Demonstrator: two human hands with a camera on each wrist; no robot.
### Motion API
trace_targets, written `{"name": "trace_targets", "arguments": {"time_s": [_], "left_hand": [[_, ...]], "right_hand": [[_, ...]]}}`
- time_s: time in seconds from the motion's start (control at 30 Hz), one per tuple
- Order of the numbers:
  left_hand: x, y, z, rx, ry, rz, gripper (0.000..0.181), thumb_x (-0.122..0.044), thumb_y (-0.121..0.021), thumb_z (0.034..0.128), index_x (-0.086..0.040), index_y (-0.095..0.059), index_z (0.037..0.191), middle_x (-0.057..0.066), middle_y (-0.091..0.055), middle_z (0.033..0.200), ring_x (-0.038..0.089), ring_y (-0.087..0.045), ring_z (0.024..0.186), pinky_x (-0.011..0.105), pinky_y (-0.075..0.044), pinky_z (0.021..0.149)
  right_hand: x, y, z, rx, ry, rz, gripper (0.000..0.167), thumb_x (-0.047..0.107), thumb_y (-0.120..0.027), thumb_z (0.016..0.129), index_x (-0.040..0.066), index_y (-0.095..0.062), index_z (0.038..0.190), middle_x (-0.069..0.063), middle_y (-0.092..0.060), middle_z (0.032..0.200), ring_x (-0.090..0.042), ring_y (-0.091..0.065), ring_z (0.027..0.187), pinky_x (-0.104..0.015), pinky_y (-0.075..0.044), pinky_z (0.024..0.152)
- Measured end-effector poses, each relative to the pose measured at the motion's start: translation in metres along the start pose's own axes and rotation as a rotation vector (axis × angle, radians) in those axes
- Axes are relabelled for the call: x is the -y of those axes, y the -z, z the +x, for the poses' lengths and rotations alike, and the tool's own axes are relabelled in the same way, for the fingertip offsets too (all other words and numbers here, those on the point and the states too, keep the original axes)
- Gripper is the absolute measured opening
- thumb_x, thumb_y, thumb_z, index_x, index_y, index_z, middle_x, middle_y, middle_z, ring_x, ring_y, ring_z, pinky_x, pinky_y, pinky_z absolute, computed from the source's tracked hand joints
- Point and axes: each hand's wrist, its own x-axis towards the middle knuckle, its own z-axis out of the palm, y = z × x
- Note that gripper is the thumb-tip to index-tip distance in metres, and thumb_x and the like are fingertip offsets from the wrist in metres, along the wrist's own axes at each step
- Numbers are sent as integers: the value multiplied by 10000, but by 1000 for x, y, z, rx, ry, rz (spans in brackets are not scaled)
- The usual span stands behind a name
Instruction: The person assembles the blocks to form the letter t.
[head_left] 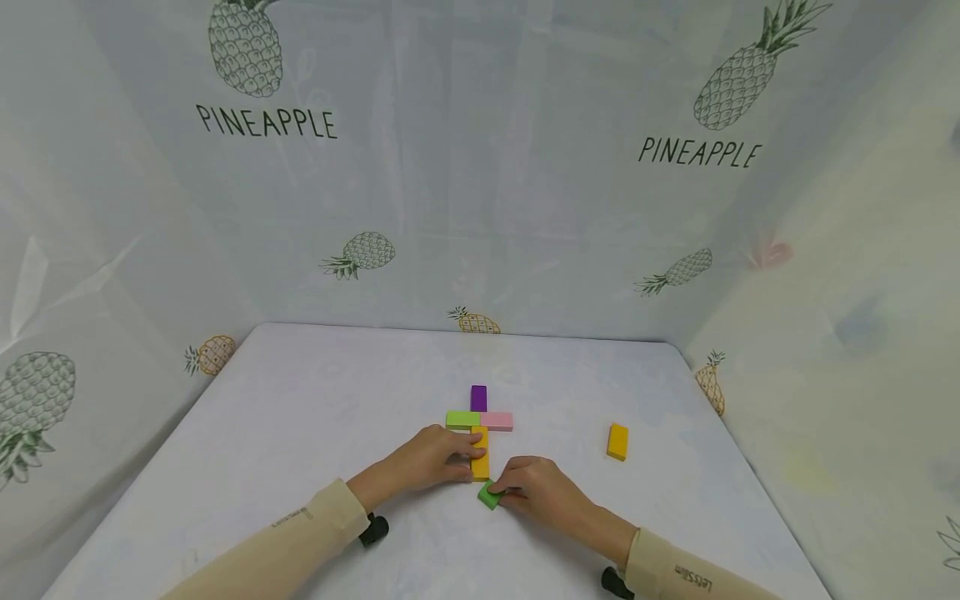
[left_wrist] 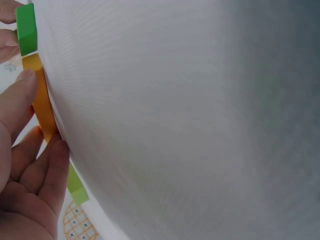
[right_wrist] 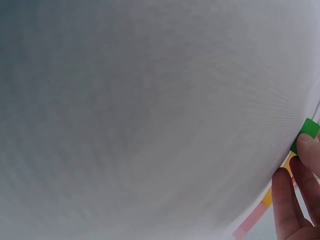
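Several blocks lie joined in a cross shape. A purple block (head_left: 478, 398) is at the far end, with a light green block (head_left: 462, 420) and a pink block (head_left: 498, 422) side by side below it. Two fingers of my left hand (head_left: 435, 458) reach over an orange block (head_left: 481, 467) beneath these. The left wrist view shows the thumb and fingers holding that orange block (left_wrist: 44, 107) along its length. My right hand (head_left: 542, 490) pinches a green block (head_left: 490, 496), which sits tilted at the orange block's near end. In the right wrist view, thumb and fingers hold the green block (right_wrist: 306, 134).
A separate yellow-orange block (head_left: 617, 442) lies to the right on the white table (head_left: 300, 392). A curtain (head_left: 480, 167) printed with pineapples hangs behind the table and along its sides. Dark wrist devices (head_left: 373, 530) show under both sleeves.
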Motion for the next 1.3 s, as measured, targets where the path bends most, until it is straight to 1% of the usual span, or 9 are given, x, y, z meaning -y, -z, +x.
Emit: {"name": "trace_targets", "arguments": {"time_s": [0.2, 0.3, 0.47, 0.67, 0.87, 1.3], "left_hand": [[2, -1, 0, 0, -9, 16, 458, -306, -784, 979, -147, -701, 1400, 11, -597, 1515, 161, -545, 1432, 481, -459, 1170], [4, -1, 0, -1, -17, 23, 460, -311, -783, 980, -152, -698, 1403, 7, -596, 1517, 163, -545, 1432, 489, -467, 1160], [4, -2, 1, -2, -18, 14, 468, -309, -788, 974, -152, -697, 1406, -2, -605, 1506, 151, -547, 1428, 493, -470, 1155], [3, -2, 0, 1, -5, 24, 463, -310, -792, 971, -160, -703, 1400, 2, -608, 1508, 158, -554, 1425, 492, -476, 1147], [2, -1, 0, -5, -17, 2, 462, -300, -791, 971, -139, -704, 1395, 18, -625, 1485, 159, -559, 1420, 489, -464, 1163], [0, 0, 0, -5, -17, 15, 459, -308, -790, 973, -139, -709, 1391, 21, -624, 1488, 160, -559, 1420, 504, -471, 1153]], "right_hand": [[2, -1, 2, 32, -52, 17, 196, 60, -875, 871, 106, -852, 1060, 61, -766, 949, -2, -687, 863, -106, -551, 812], [2, -1, 2, 36, -62, 18, 193, 67, -873, 875, 108, -852, 1063, 69, -763, 949, 0, -685, 862, -102, -547, 807], [1, -2, 1, 27, -60, 19, 194, 66, -883, 866, 106, -854, 1054, 68, -761, 935, 10, -673, 836, -88, -538, 779], [1, -4, 2, 20, -53, 21, 187, 73, -889, 862, 103, -856, 1043, 59, -765, 924, 7, -678, 829, -79, -533, 779], [1, -4, 2, 24, -65, 26, 179, 85, -889, 866, 107, -857, 1041, 66, -760, 913, 33, -645, 800, -80, -529, 744], [0, -4, 1, 23, -77, 42, 173, 88, -884, 873, 105, -849, 1042, 65, -760, 928, 34, -625, 788, -77, -513, 714]]}}
